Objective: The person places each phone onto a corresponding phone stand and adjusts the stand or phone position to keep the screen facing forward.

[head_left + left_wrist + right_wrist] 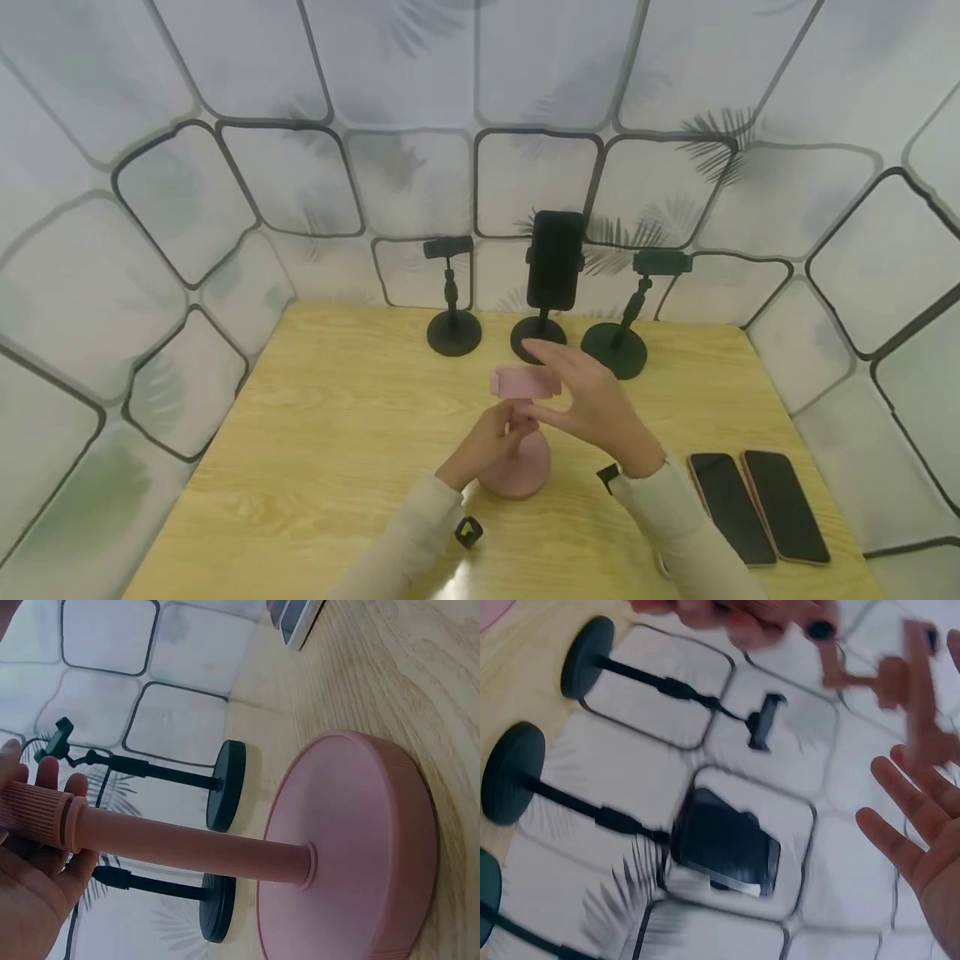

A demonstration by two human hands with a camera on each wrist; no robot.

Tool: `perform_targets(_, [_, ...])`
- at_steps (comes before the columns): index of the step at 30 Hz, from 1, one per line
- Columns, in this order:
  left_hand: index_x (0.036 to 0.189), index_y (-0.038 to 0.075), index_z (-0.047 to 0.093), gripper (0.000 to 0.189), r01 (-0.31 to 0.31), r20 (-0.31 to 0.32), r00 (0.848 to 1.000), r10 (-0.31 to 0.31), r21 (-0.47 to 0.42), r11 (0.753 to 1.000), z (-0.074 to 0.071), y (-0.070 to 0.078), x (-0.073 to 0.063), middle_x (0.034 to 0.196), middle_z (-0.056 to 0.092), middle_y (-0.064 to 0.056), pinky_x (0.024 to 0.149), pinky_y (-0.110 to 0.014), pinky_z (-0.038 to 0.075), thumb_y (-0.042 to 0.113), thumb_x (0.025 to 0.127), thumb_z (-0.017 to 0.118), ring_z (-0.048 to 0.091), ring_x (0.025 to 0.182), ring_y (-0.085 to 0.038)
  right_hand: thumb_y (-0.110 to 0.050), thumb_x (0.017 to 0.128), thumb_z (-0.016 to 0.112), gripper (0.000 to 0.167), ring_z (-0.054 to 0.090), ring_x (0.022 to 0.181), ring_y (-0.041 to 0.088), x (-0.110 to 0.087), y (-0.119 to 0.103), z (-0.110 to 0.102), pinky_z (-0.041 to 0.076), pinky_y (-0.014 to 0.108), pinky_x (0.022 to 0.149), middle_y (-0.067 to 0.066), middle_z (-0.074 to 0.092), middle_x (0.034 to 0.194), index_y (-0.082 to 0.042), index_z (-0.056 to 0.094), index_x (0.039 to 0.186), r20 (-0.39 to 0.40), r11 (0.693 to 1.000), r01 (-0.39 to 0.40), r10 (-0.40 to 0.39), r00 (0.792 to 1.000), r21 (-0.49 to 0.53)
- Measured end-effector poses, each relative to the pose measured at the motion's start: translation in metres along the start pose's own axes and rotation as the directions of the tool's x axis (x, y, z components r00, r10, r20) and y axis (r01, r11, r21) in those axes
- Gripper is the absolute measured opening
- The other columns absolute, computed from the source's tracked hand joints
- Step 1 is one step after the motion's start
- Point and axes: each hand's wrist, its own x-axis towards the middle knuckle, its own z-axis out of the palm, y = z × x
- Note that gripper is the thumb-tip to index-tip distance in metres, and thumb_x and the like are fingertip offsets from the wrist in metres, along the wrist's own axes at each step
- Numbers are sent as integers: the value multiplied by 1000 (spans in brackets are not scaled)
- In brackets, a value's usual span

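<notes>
A pink phone stand with a round base stands on the table. My left hand grips its stem; in the left wrist view the fingers curl round the ribbed collar at the top of the post. Above that hand sits the pink clamp head, which appears blurred in the right wrist view. My right hand is raised on the clamp's right side, with fingers extended and thumb apart. In the right wrist view its spread fingers are close to the clamp, holding nothing.
Along the back stand a black phone stand, another black stand holding a phone, and a dark green stand. Two phones, the left one and the right one, lie at the table's right. Patterned fabric walls enclose the wooden table.
</notes>
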Motion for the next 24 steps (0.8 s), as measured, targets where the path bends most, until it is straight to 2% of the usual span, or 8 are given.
perform_targets(3, [109, 6, 57, 21, -10, -8, 1000, 10, 14, 1000, 2, 0, -3, 101, 66, -9, 80, -22, 50, 23, 96, 54, 63, 92, -17, -50, 86, 60, 64, 59, 110, 30, -25, 7, -23, 39, 21, 106, 13, 61, 125, -4, 54, 130, -138, 998, -55, 52, 989, -17])
perform_targets(6, [105, 8, 57, 16, -26, -10, 1000, 26, 28, 999, 2, 3, -4, 102, 66, -7, 83, -22, 50, 21, 97, 51, 62, 97, -14, -51, 89, 54, 61, 59, 104, 36, -60, 30, -47, 36, 14, 104, 17, 63, 120, -3, 56, 128, -211, 979, -185, 165, 963, -80])
perform_targets(9, [103, 8, 56, 13, -26, -11, 1000, 27, 41, 999, -1, 5, -4, 100, 66, -6, 81, -21, 49, 18, 98, 49, 60, 94, -12, -36, 87, 65, 54, 59, 103, 41, -103, 65, -66, 47, 31, 94, 22, 63, 118, -4, 55, 129, -173, 915, -360, 331, 928, -183])
perform_targets(12, [103, 7, 56, 12, -30, -7, 1000, 30, 44, 999, -3, 7, -1, 100, 65, -7, 80, -21, 48, 15, 98, 49, 59, 92, -11, -21, 82, 70, 56, 54, 105, 46, -151, 102, -78, 45, 51, 85, 29, 58, 120, -1, 51, 130, -45, 811, -512, 522, 852, -282])
perform_targets(14, [104, 7, 55, 12, -34, 0, 999, 34, 45, 998, -3, 7, -1, 101, 65, -7, 79, -21, 48, 15, 98, 48, 60, 92, -13, -19, 82, 70, 57, 50, 105, 51, -182, 122, -82, 42, 61, 82, 34, 53, 121, 4, 48, 130, 73, 740, -581, 636, 768, -338])
perform_targets(18, [105, 6, 54, 13, -28, 16, 999, 28, 38, 999, -4, 6, -1, 102, 66, -8, 80, -21, 47, 15, 98, 48, 61, 95, -17, -33, 86, 65, 70, 45, 102, 59, -234, 152, -84, 41, 66, 80, 46, 44, 118, 16, 39, 129, 282, 602, -650, 796, 535, -464])
perform_targets(21, [105, 6, 53, 14, -15, 22, 1000, 14, 27, 1000, -4, 6, -2, 102, 65, -8, 79, -21, 47, 16, 98, 48, 62, 96, -19, -47, 85, 61, 90, 42, 100, 64, -259, 165, -86, 42, 66, 77, 52, 37, 114, 23, 28, 130, 341, 490, -697, 870, 355, -524])
perform_targets(24, [105, 5, 53, 15, -16, 28, 1000, 15, 26, 1000, -4, 6, -2, 102, 65, -8, 79, -21, 48, 18, 98, 48, 62, 96, -18, -62, 82, 56, 105, 38, 103, 66, -272, 168, -87, 42, 68, 77, 55, 31, 115, 24, 19, 131, 351, 352, -766, 920, 177, -538])
